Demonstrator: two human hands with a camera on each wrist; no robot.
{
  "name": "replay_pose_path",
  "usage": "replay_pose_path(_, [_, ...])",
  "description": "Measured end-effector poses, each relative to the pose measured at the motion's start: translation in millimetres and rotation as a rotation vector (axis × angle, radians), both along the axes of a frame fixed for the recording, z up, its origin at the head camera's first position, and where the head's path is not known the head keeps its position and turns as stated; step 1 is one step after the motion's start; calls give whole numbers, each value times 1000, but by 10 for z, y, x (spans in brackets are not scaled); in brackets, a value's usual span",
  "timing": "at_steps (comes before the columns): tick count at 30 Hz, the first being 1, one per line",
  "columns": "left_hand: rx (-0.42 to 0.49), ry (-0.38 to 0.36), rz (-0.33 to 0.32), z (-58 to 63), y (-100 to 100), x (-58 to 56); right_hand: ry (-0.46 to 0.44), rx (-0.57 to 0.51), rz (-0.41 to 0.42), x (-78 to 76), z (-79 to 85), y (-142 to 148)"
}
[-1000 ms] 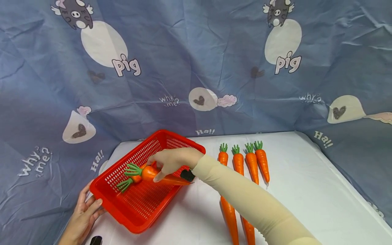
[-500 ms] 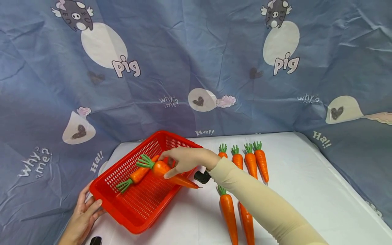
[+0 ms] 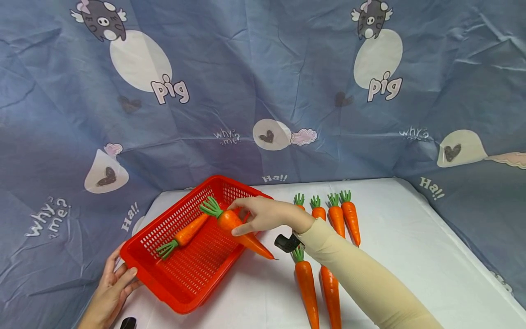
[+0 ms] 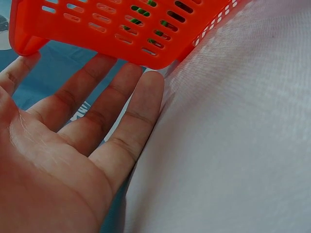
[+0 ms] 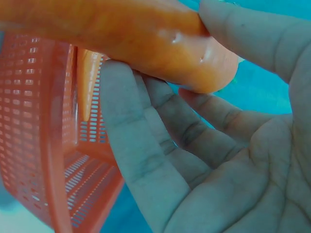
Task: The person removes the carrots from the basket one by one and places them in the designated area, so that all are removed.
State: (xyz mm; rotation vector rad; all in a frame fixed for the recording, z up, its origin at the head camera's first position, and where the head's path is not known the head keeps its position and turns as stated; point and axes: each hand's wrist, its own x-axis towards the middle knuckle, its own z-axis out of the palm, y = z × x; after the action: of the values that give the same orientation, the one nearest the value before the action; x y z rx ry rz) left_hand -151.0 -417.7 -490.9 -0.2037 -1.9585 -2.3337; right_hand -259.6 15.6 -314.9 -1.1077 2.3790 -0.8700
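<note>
My right hand pinches an orange carrot with green leafy tops, thumb on one side and fingers on the other. The carrot slants over the near right rim of a red plastic basket, its tip past the rim. Inside the basket another carrot lies along the far side. My left hand holds the basket's left corner, with the thumb at the rim. In the left wrist view, that hand's fingertips touch the underside of the slotted wall. The right wrist view shows the thick end of the held carrot.
Several carrots lie on the white tabletop to the right: a back row with a carrot at its end, and a nearer carrot in front. My right sleeve crosses above some. A blue printed cloth hangs behind the table.
My right hand has moved right with the carrot, away from the other carrot in the basket, and its tip has gone further past the rim. The left hand and basket stay in place.
</note>
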Motion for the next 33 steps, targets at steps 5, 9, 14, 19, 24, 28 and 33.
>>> replay_pose_path(5, [7,-7,0,10,7,-8,-19,-42,-36,14,-59,114])
replay_pose_path(9, [-20,-20,3,25,7,-29,-55,-69,-86,29,-104,191])
replay_pose_path(14, [-30,-45,20,14,1,-26,-155,-123,-124,75,-130,274])
replay_pose_path(19, [-27,-55,20,1,-6,-14,-178,-157,-159,125,-117,384])
replay_pose_path(24, [-34,-46,20,-3,-8,-15,-149,-180,-200,175,-92,494])
replay_pose_path(28, [-39,-55,26,-6,-11,-19,-165,-225,-224,209,-104,574])
replay_pose_path(33, [-37,-66,31,-1,-14,-22,-180,-255,-244,257,-135,681])
